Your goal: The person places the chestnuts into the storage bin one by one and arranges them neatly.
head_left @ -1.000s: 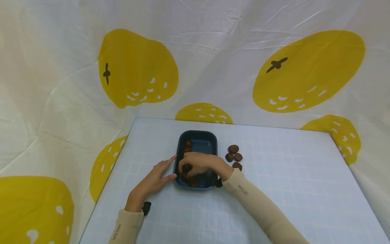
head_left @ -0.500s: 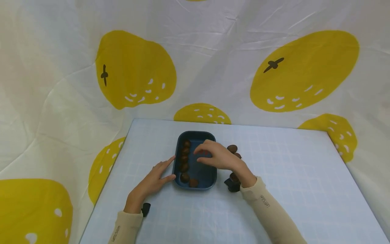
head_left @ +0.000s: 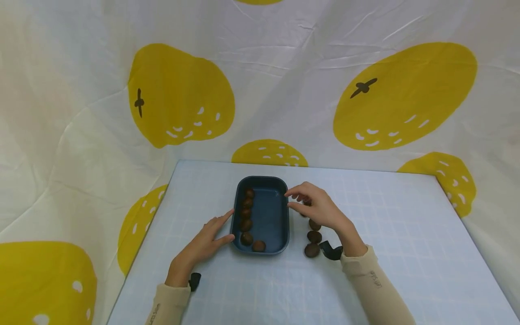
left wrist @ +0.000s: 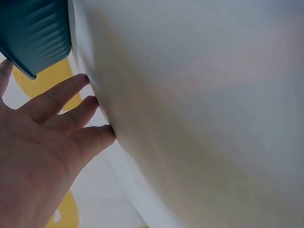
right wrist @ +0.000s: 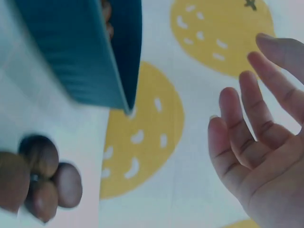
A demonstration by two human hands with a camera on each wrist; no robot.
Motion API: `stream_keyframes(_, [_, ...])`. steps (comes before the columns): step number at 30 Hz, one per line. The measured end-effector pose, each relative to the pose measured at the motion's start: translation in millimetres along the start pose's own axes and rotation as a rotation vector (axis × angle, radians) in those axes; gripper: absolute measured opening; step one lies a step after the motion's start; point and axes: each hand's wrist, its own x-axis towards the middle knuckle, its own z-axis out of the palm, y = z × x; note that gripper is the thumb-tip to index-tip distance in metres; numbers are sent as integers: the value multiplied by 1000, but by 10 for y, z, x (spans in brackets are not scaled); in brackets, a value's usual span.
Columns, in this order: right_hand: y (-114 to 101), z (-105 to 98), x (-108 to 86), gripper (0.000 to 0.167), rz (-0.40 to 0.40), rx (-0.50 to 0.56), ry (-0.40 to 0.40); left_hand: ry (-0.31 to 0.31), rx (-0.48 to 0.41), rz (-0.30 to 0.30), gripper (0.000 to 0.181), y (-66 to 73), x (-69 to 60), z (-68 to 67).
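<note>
Round brown chestnuts [head_left: 245, 213] line the left edge of a dark-blue rectangular tray [head_left: 268, 216]; the left hand [head_left: 203, 243] touches it, fingers extended; the empty right hand [head_left: 319, 207] hovers by its right edge.

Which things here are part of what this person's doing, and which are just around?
In the job:
- blue tray
- brown nuts inside it
- loose brown nuts beside it
- left hand, at the tray's side
- right hand, near the loose nuts

Just around:
- fruit-print cloth behind
- pale tabletop
- black wrist pieces
</note>
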Motion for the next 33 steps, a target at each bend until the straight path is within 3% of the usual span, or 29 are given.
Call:
stream_keyframes(10, [162, -230, -236, 31, 126, 54, 130, 2, -5, -12, 76, 15, -17, 0])
stream_keyframes(19, [8, -347, -431, 31, 133, 21, 109, 0, -14, -20, 76, -9, -18, 1])
stream_keyframes(26, [559, -312, -559, 32, 212, -26, 150, 7, -12, 2, 76, -11, -13, 3])
stream_keyframes(33, [907, -292, -496, 33, 305, 0, 123, 1, -14, 11, 75, -5, -8, -1])
